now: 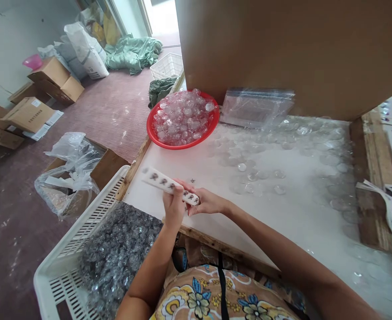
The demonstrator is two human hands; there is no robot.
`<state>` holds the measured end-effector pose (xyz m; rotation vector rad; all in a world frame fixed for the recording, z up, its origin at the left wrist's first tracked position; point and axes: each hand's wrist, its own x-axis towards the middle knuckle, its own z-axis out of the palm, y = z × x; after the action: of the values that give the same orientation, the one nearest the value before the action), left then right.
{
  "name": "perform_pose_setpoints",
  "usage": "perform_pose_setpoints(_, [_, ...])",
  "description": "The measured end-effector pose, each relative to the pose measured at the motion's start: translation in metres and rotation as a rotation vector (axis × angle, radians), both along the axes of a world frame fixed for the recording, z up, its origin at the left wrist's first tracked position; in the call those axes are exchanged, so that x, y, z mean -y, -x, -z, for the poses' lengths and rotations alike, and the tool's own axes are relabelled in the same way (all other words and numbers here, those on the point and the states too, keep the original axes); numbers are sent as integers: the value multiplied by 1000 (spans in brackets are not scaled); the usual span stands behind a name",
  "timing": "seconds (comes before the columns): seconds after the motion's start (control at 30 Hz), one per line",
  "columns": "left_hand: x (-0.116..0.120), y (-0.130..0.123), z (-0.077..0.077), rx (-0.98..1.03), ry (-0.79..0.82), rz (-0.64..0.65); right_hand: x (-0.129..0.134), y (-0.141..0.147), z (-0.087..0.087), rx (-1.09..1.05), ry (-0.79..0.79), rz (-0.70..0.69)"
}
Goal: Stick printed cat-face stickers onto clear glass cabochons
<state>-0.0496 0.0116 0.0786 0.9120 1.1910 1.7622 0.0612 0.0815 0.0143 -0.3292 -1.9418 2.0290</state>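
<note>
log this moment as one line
left hand: holds printed white strip | right hand: touches strip's right end | red basin: heaped with clear pieces

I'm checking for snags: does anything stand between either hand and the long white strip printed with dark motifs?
Nothing visible does: the left hand and the right hand both touch the long white strip directly.
</note>
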Motion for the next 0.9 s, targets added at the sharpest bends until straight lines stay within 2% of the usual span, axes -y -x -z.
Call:
perform_pose_setpoints(0.1, [-5,6,-12,139,-26,-118,0,-6,-10,32,93,-36])
perform_pose_setpoints(0.2, [-6,15,-14,220,31,-118,3,-8,-12,148,185,-28])
perform_pose_setpoints(0.27, [-3,23,-11,215,92,-50,3,-10,-12,183,213,-44])
perform_pose_setpoints(0.43, [7,36,6,61,339,240,-6,-19,-17,243,295,-159])
perform_pose_setpoints(0.5, [9,36,12,41,408,249,-10,-24,-20,283,274,-164])
perform_pose_setpoints(0.57, [9,34,18,33,426,154,-12,-29,-21,291,178,-38])
perform_pose_setpoints(0.67, [8,32,27,39,393,-13,-13,-37,-20,301,-34,313])
perform_pose_setpoints(0.73, [7,30,31,65,371,-74,-12,-41,-19,317,-115,476])
perform_pose_setpoints(0.9, [6,25,39,99,357,-121,-9,-39,-17,356,-319,631])
